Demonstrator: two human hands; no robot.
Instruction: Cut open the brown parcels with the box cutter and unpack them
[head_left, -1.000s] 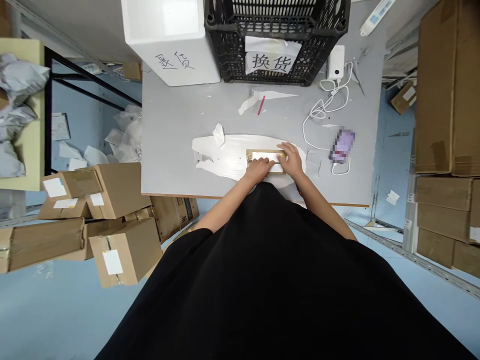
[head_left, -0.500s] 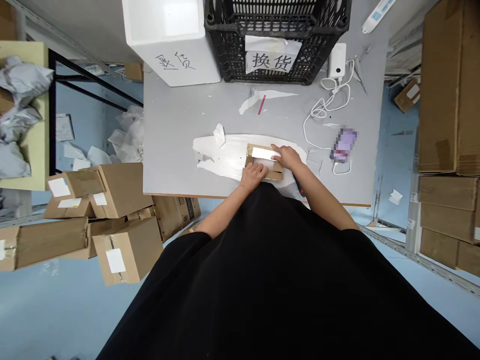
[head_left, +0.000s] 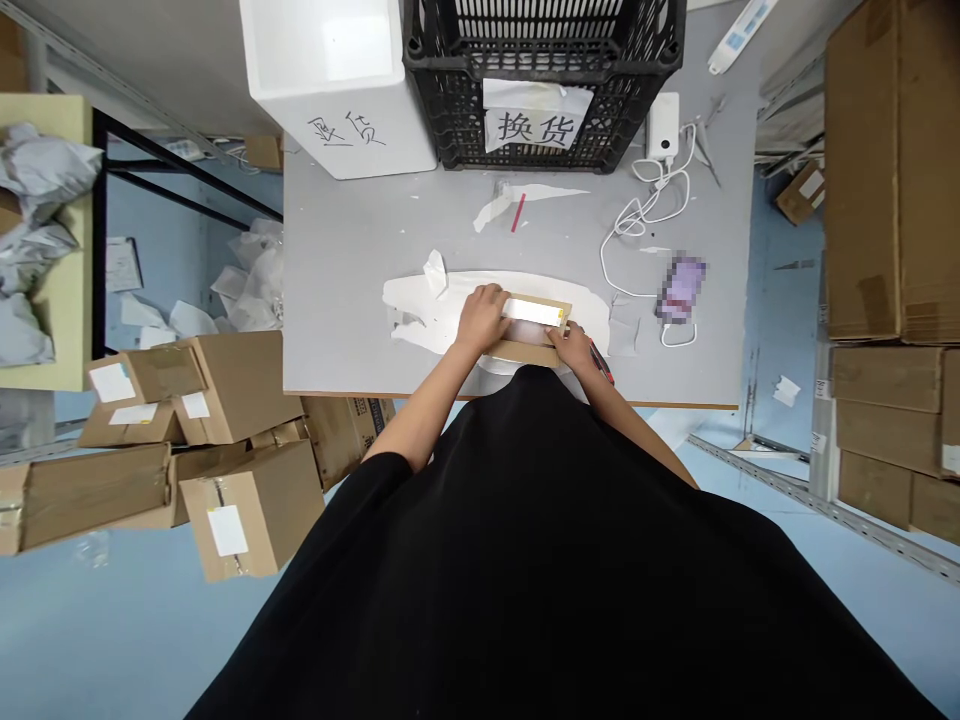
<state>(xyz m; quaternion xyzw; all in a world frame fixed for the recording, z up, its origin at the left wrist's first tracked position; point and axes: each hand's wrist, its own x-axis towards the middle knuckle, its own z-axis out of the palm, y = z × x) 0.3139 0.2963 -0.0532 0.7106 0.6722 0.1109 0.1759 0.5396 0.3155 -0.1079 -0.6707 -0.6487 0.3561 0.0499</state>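
Observation:
A small brown cardboard box (head_left: 529, 352) lies on a torn white plastic mailing bag (head_left: 424, 315) near the table's front edge. A white label with a yellow spot (head_left: 534, 311) runs along its far side, and something pale shows in the box's middle. My left hand (head_left: 482, 318) grips the box's left end, fingers curled over it. At the right end my right hand (head_left: 572, 347) holds the near corner, some of its fingers hidden. Beside my right wrist is a red and black tool (head_left: 601, 364), partly covered, its kind unclear.
At the back stand a white bin (head_left: 352, 135) and a black plastic crate (head_left: 536, 125) with a paper sign. To the right are a phone (head_left: 681, 288), a white cable (head_left: 634, 220) and a power strip (head_left: 663, 125). Cardboard boxes (head_left: 247, 400) are piled left of the table.
My left hand has moved from the box's near side to its left end. My right hand has come down from the far right corner to the near right corner. The view has shifted slightly.

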